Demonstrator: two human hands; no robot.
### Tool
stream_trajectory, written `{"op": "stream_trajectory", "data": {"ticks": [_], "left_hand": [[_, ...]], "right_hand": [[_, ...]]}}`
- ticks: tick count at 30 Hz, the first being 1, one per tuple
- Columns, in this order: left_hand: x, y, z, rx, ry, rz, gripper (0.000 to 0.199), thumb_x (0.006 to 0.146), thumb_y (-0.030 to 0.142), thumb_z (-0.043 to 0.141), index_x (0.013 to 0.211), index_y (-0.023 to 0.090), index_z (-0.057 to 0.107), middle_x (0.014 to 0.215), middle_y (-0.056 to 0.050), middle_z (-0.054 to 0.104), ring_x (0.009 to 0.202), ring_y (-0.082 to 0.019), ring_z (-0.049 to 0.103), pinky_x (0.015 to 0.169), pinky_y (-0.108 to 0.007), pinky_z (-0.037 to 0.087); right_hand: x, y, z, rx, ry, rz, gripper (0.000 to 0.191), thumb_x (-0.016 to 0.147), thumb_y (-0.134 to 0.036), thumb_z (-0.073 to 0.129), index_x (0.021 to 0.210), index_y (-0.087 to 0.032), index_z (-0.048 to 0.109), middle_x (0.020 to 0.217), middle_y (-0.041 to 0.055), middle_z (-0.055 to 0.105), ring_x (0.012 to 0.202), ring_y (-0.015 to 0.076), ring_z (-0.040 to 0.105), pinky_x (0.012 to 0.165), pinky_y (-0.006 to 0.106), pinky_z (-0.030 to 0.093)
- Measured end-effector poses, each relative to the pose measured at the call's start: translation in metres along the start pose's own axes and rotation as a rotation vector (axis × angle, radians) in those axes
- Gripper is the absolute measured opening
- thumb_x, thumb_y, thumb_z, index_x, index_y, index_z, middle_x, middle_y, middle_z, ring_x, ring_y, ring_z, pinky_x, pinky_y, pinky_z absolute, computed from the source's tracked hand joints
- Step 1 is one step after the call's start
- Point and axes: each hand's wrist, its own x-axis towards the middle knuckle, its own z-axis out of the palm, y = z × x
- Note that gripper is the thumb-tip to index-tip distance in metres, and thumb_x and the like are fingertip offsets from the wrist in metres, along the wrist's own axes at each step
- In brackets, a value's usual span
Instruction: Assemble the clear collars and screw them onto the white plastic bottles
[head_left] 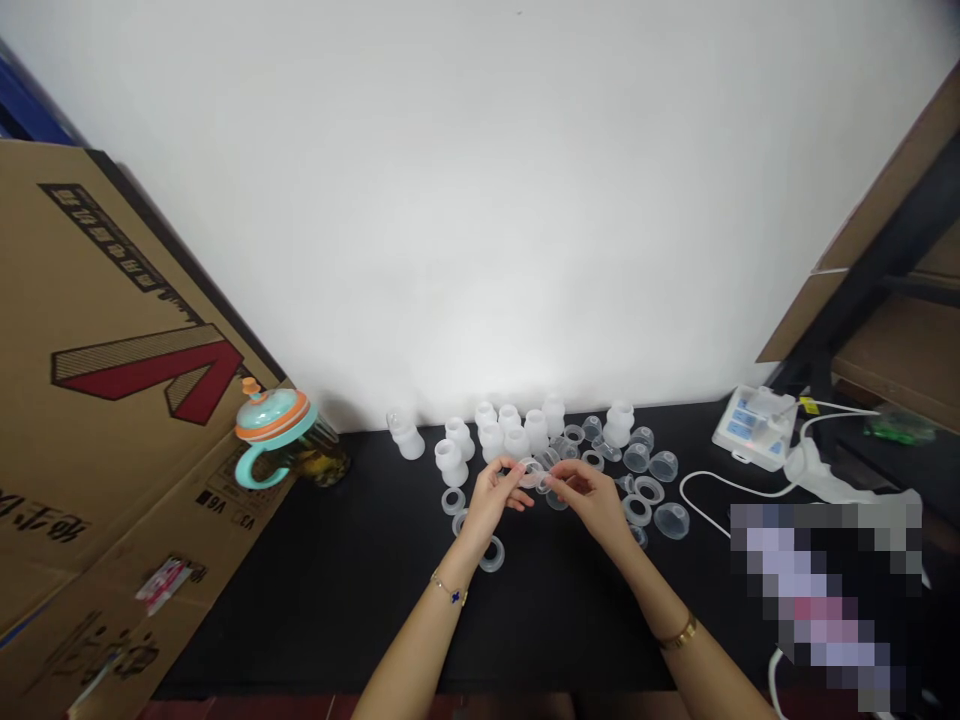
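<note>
Over the middle of the black table, my left hand pinches a translucent ring between thumb and fingers. My right hand is closed on a small clear piece against that ring; its exact shape is hard to make out. Several white bottles with narrowed waists stand just behind my hands. To the right lie clear dome caps and more translucent rings. Below my left hand, another ring rests on the table. One white bottle at the left has a clear cap on top.
At the left stand a clear jug with a turquoise and orange lid and a big cardboard box. A white power strip with cables lies at the right, beside a blurred-out patch. The white wall closes off the back.
</note>
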Motion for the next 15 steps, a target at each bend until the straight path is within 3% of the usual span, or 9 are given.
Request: {"op": "stream_trajectory", "data": {"ticks": [7,15], "left_hand": [[-0.0005,-0.0033,-0.0004,0.073,-0.078,0.023,0.052,0.072,0.058,0.08,0.089,0.017,0.054,0.06,0.001,0.067,0.053,-0.014,0.069,0.048,-0.017,0.047],[0.0008,-0.0073,-0.0027,0.127,-0.11,0.062,0.05,0.073,0.057,0.079,0.093,0.016,0.058,0.063,-0.001,0.069,0.053,-0.015,0.068,0.051,-0.02,0.048]], "right_hand": [[-0.0031,-0.0071,0.0004,-0.105,-0.027,-0.039,0.026,0.08,-0.047,0.073,0.08,-0.02,0.072,0.067,-0.0002,0.065,0.055,0.0139,0.054,0.051,0.025,0.042],[-0.0016,-0.004,0.0008,-0.118,-0.028,-0.028,0.027,0.08,-0.048,0.074,0.078,-0.021,0.068,0.065,-0.0012,0.064,0.055,0.0144,0.056,0.052,0.025,0.043]]}}
